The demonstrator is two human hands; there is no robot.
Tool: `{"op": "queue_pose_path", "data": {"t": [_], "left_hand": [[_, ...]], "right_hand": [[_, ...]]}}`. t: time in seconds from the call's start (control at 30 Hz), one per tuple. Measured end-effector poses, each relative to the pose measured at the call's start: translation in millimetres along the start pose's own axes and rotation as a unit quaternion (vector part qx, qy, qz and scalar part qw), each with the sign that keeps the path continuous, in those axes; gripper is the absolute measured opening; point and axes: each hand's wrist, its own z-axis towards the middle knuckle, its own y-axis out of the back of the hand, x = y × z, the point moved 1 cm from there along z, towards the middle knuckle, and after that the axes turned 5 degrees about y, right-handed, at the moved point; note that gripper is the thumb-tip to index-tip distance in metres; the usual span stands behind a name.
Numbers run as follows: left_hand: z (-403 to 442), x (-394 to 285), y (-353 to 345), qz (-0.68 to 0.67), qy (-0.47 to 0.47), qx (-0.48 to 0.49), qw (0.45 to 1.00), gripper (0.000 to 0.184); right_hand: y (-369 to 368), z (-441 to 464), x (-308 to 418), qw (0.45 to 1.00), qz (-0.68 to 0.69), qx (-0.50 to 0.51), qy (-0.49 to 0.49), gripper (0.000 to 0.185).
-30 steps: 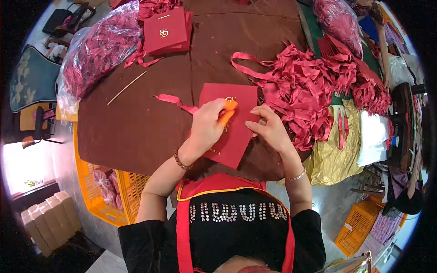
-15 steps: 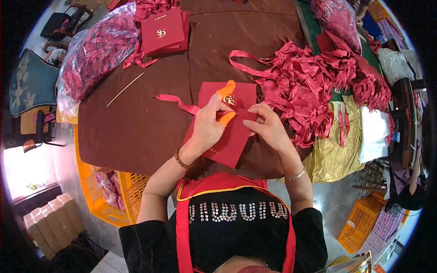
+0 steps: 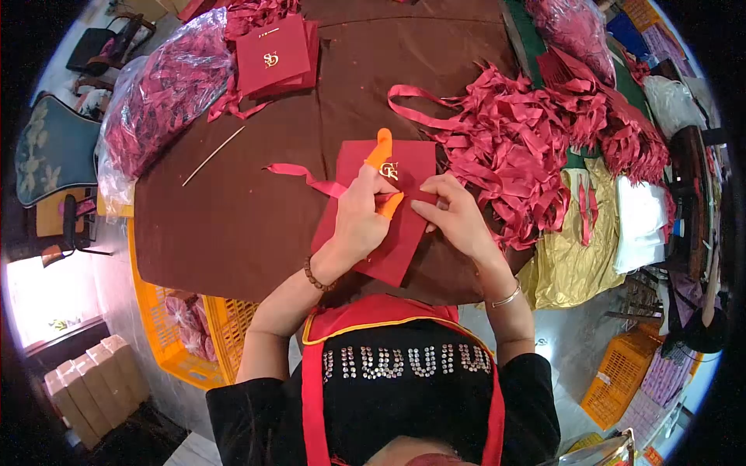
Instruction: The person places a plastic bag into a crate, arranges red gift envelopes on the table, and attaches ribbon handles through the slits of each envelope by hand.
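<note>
Two overlapping red cards or folders (image 3: 400, 252) with gold print lie on the brown cloth in front of me. My left hand (image 3: 361, 215), with orange covers on two fingertips, pinches a piece of red ribbon over them; its index finger is raised. A ribbon tail (image 3: 299, 172) runs out to the left from under this hand. My right hand (image 3: 456, 215) holds the right edge of the upper red piece between thumb and fingers. To the right lies a big heap of loose red ribbons (image 3: 505, 147).
Stacked red cards (image 3: 272, 58) and a clear bag of ribbons (image 3: 167, 101) sit at the back left. A thin stick (image 3: 214, 155) lies on the brown cloth (image 3: 210, 225). Gold wrapping (image 3: 575, 264) hangs at the right; an orange crate (image 3: 171, 349) stands below left.
My left index finger has straightened and lifted away from the thumb. My right hand has stayed at the card's right edge. The whole view has shifted slightly.
</note>
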Motion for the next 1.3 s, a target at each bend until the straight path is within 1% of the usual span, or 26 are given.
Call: {"op": "queue_pose_path", "data": {"t": [0.1, 0.17, 0.23, 0.3, 0.33, 0.47, 0.53, 0.57, 0.6, 0.63, 0.67, 0.7, 0.73, 0.77, 0.8, 0.83, 0.9, 0.93, 0.97, 1.0, 1.03, 1.1, 1.13, 1.17, 1.23, 1.3], "left_hand": [[-2.6, 7.1, -4.1, 0.025, -0.023, -0.015, 0.999, 0.037], [-5.8, 11.4, -5.3, 0.142, -0.146, -0.038, 0.978, 0.034], [-9.2, 9.6, -5.9, 0.138, -0.128, -0.032, 0.982, 0.027], [-11.9, 12.0, -8.6, 0.146, -0.186, -0.054, 0.97, 0.031], [-9.2, 10.7, -12.1, 0.115, -0.224, -0.088, 0.964, 0.027], [-7.4, 4.6, -2.2, 0.144, -0.181, -0.054, 0.971, 0.029], [2.2, 1.4, 6.2, 0.096, -0.115, 0.002, 0.989, 0.042], [4.7, -3.8, 11.3, 0.101, -0.12, -0.002, 0.988, 0.042], [8.0, -8.2, 17.1, -0.066, -0.056, 0.008, 0.996, 0.05], [11.6, -10.9, 22.5, -0.23, 0.008, 0.019, 0.973, 0.058], [14.7, -7.9, 25.7, -0.375, -0.005, 0.056, 0.925, 0.056], [16.5, -8.9, 31.5, -0.368, -0.011, 0.051, 0.928, 0.056], [17.4, -9.4, 37.0, -0.445, 0.022, 0.057, 0.893, 0.054], [18.3, -10.1, 41.6, -0.519, 0.053, 0.064, 0.851, 0.054], [19.1, -10.6, 45.5, -0.515, 0.047, 0.061, 0.854, 0.054], [19.3, -11.4, 46.9, -0.579, 0.038, 0.124, 0.805, 0.061], [17.7, -15.0, 45.1, -0.69, 0.022, 0.25, 0.679, 0.074], [13.7, -25.7, 42.3, -0.683, 0.056, 0.231, 0.691, 0.077], [9.9, -27.0, 40.8, -0.683, 0.054, 0.236, 0.69, 0.077], [5.9, -28.1, 38.8, -0.683, 0.055, 0.27, 0.677, 0.078], [0.9, -28.6, 35.5, -0.683, 0.055, 0.305, 0.662, 0.079], [-5.2, -20.5, 27.0, -0.676, 0.07, 0.299, 0.67, 0.08], [-5.7, -21.6, 25.2, -0.685, 0.047, 0.343, 0.641, 0.077], [-7.3, -21.9, 24.6, -0.691, 0.024, 0.384, 0.611, 0.076], [-9.9, -21.9, 24.9, -0.697, 0.015, 0.388, 0.603, 0.081], [-11.8, -29.3, 25.7, -0.681, 0.009, 0.421, 0.599, 0.079]], "right_hand": [[0.5, -1.1, 0.0, 1.0, -0.014, 0.004, 0.016, 0.019], [-0.4, -2.1, 2.1, 0.999, -0.016, 0.01, 0.027, 0.019], [-1.7, -3.8, 9.4, 0.999, 0.038, 0.013, 0.024, 0.017], [-2.1, -5.7, 12.0, 0.999, 0.02, 0.016, 0.034, 0.017], [-1.7, -5.6, 13.0, 0.999, 0.002, 0.018, 0.043, 0.017], [0.0, -1.3, 4.8, 0.993, -0.086, 0.006, 0.079, 0.017], [4.3, 10.3, -2.3, 0.96, -0.223, -0.055, 0.163, 0.019], [6.1, 13.9, -3.5, 0.967, -0.228, -0.066, 0.091, 0.025], [6.6, 14.7, 2.0, 0.969, -0.216, -0.085, 0.085, 0.029], [6.0, 13.9, 7.1, 0.971, -0.202, -0.103, 0.079, 0.033], [4.8, 15.1, 5.8, 0.971, -0.199, -0.101, 0.089, 0.033], [3.6, 16.2, 3.2, 0.948, -0.25, -0.135, 0.145, 0.035], [2.0, 16.3, 2.7, 0.917, -0.299, -0.169, 0.2, 0.037], [1.4, 16.0, 2.9, 0.917, -0.295, -0.168, 0.209, 0.037], [1.0, 15.4, 5.9, 0.891, -0.35, -0.179, 0.226, 0.035], [0.0, 14.9, 10.5, 0.861, -0.404, -0.191, 0.241, 0.034], [-5.8, 14.8, 28.3, 0.869, -0.365, -0.197, 0.269, 0.029], [-10.8, 13.9, 40.4, 0.935, -0.216, -0.142, 0.243, 0.027], [-16.9, 13.8, 47.7, 0.972, -0.061, -0.083, 0.21, 0.026], [-24.4, 19.0, 44.8, 0.963, -0.03, -0.095, 0.25, 0.025], [-30.7, 17.7, 59.8, 0.974, 0.06, -0.065, 0.208, 0.026], [-37.7, 25.3, 53.7, 0.97, 0.203, -0.02, 0.133, 0.026], [-39.1, 25.0, 56.1, 0.961, 0.254, -0.022, 0.104, 0.026], [-40.2, 24.8, 55.7, 0.962, 0.25, -0.024, 0.104, 0.026], [-43.1, 25.1, 52.3, 0.928, 0.354, 0.018, 0.113, 0.025], [-43.2, 22.6, 52.2, 0.926, 0.362, 0.016, 0.109, 0.023]]}}
